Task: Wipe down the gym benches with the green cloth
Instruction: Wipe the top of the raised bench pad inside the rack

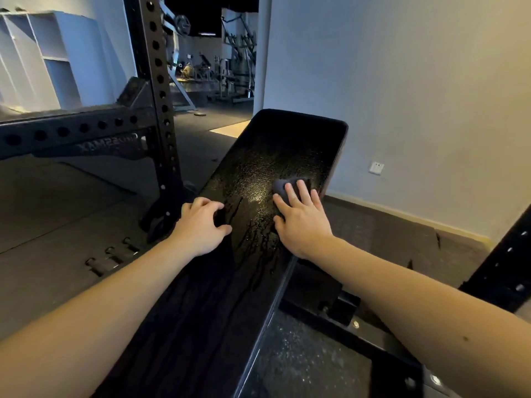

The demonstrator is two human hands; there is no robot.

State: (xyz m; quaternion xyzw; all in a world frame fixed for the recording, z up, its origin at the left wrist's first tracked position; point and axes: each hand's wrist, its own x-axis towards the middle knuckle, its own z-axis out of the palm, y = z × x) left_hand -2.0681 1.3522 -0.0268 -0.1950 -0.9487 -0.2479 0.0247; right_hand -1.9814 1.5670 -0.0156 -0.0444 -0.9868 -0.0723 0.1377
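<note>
Bench pad (275,156) runs from bottom centre up to mid-frame, tilted to the right. Surface wet, with streaks and a bright glare patch in the middle.

Right hand (301,216): flat, fingers straight and slightly spread, pressing the cloth (283,186) onto the pad near its right edge. The cloth is bunched and reads dark in this light; only its upper left part shows past my fingertips.

Left hand (201,222): fingers curled over the pad's left edge, thumb lying on the top surface.

Open room: bare pad above the cloth up to the rounded far end; wet strip between my two hands; pad below my wrists towards the bottom of frame.

Obstructions: perforated rack upright (158,81) stands close to the left of the pad, with a crossbeam (71,130) running off to the left edge. Bench frame (330,311) sits under the pad at lower right. Second rack post (502,268) at the right edge. Wall (402,81) behind, with a socket (376,168) low on it. Shelf unit (43,58) upper left; more machines in the dark room at upper centre.
</note>
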